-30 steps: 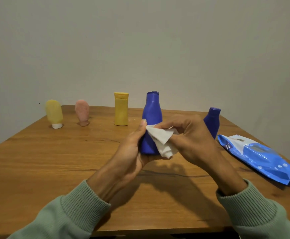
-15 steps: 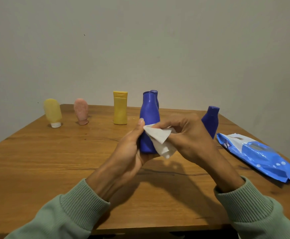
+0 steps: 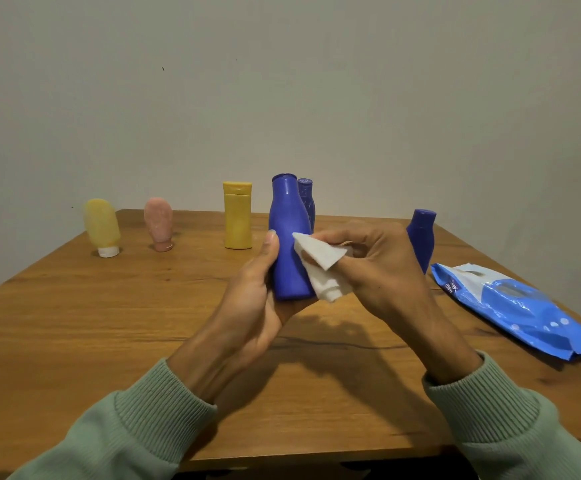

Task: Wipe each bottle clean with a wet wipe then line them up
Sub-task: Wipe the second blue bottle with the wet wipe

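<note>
Blue bottle stands upright in the left hand, thumb and fingers wrapped round its lower body to steady it over the table; the right hand pinches a wet wipe against its side, wipes packet handy nearby.

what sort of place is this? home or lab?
Likely a plain room at home, not certain: wooden table against a bare wall, toiletry bottles standing on it, a wipes pack. The left hand holds a blue bottle, the right hand a wipe.
</note>
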A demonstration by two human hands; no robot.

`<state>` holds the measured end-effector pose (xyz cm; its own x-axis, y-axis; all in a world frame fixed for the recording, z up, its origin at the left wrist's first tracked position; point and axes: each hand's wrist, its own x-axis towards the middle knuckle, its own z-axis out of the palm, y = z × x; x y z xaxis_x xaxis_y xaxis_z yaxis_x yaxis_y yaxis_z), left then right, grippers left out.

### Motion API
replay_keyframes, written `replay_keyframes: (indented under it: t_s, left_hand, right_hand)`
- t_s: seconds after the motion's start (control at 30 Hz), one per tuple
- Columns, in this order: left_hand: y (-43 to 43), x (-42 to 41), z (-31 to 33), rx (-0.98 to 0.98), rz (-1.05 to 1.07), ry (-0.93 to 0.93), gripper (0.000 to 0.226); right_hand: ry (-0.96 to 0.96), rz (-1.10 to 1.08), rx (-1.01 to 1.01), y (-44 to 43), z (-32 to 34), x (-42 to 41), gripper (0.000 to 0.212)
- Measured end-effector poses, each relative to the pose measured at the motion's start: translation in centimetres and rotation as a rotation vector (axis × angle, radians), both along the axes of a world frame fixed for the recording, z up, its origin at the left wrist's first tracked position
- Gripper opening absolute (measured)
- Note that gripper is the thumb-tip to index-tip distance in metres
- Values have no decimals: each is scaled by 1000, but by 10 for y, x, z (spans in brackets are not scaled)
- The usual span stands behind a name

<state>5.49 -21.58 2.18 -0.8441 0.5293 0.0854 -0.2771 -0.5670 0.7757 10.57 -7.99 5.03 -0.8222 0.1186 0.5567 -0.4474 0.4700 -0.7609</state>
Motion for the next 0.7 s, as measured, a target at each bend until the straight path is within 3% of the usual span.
replay_keyframes:
  t_s: [0.23, 0.47, 0.57, 0.7]
  left_hand:
    - [-3, -1, 3, 55, -27, -18, 39]
    - [3, 10, -3, -52, -128, 49, 43]
    - [5, 11, -2, -57, -134, 57, 42]
    - [4, 4, -1, -90, -33, 73, 39]
  right_hand:
    - [-165, 99, 144, 3, 8, 5, 18]
    - [46, -150, -143, 7, 3, -1, 20]
    - [58, -186, -90, 9, 3, -1, 19]
    - [-117, -43, 119, 4, 7, 4, 20]
